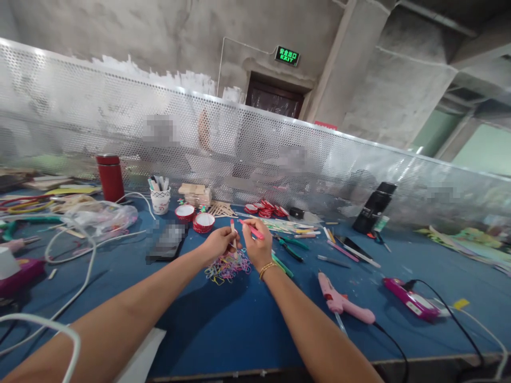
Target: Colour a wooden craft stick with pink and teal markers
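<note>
My left hand (217,244) is closed on a small wooden craft stick (233,229), held upright, its top end red. Beside it my right hand (259,249), a gold bracelet at the wrist, grips a pinkish-red marker pen (254,231) whose tip points toward the stick. Whether tip and stick touch is too small to tell. Below both hands a tangle of coloured rubber bands (223,271) lies on the blue table (227,330). Two red-rimmed rolls of white tape (203,220) stand just beyond my left hand, with loose wooden sticks (221,209) behind.
A pink glue gun (343,303), purple power strip (411,300) and green-handled pliers (290,248) lie right. To the left are a phone (167,242), a cup of pens (160,199), a red flask (110,178) and white cables. A perforated metal screen (223,138) edges the back.
</note>
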Motion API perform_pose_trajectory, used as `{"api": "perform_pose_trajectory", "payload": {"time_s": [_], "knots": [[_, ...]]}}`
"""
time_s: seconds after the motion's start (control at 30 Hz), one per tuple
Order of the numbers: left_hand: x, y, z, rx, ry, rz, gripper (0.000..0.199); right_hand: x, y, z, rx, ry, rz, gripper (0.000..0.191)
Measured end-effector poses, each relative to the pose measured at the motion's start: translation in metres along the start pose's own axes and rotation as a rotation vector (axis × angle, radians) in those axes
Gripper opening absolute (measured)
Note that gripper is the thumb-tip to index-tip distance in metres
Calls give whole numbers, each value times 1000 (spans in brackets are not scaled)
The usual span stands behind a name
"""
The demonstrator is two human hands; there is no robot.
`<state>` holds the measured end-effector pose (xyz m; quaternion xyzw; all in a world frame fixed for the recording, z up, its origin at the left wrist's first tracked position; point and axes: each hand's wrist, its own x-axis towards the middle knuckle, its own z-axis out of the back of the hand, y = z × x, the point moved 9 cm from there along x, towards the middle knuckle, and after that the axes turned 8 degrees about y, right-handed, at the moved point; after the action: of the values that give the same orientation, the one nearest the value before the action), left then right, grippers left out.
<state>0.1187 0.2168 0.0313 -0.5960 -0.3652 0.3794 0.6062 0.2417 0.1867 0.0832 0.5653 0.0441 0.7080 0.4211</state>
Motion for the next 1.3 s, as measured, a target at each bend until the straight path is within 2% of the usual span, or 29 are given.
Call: {"api": "perform_pose_trajectory", "payload": {"time_s": [0.23,0.5,0.77,0.97,1.3], "knots": [[4,3,-3,45,19,-26,23,-2,-13,-2,71,-8,-80,17],[9,13,1,-18,21,-4,19,-1,-19,-2,89,-24,-110,14],[0,8,-4,-7,7,55,19,-2,-8,1,80,-22,-87,17],[0,6,-4,-12,11,42,22,-3,0,0,40,-8,-81,19],[1,12,-6,-13,15,62,21,-2,-3,-3,39,7,-86,21]]}}
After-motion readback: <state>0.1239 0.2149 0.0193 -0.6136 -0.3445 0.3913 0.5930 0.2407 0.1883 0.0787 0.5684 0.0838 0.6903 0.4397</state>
